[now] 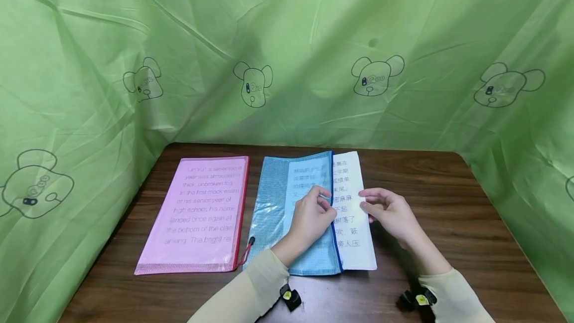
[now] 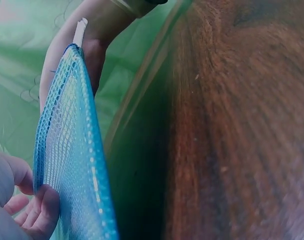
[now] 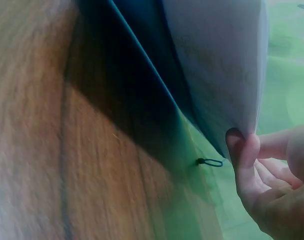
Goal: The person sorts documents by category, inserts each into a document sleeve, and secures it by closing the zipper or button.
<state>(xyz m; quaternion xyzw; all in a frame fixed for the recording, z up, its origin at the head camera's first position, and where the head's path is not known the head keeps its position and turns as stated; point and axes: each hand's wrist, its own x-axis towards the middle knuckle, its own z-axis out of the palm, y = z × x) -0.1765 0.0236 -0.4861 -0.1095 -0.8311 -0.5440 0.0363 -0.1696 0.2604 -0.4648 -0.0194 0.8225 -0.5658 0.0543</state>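
Note:
A blue mesh zipper document pouch (image 1: pixel 269 203) stands partly raised over the table, its dark blue opening edge facing right. White printed paper (image 1: pixel 352 213) sticks out of that opening, while the rest of it shows through the blue mesh. My left hand (image 1: pixel 312 216) pinches the pouch near its opening edge; in the left wrist view its fingers (image 2: pixel 44 207) lie on both sides of the mesh. At the paper's outer right edge is my right hand (image 1: pixel 394 213), thumb and finger pinching it. The right wrist view shows the paper (image 3: pixel 217 60) between those fingertips.
Left of the blue pouch lies a pink pouch (image 1: pixel 202 203) with a red zipper edge and a printed sheet inside. A red cord pull (image 1: pixel 245 253) hangs from its lower right corner. Green curtain (image 1: pixel 287 24) surrounds the dark wooden table (image 1: pixel 448 188) at the back and sides.

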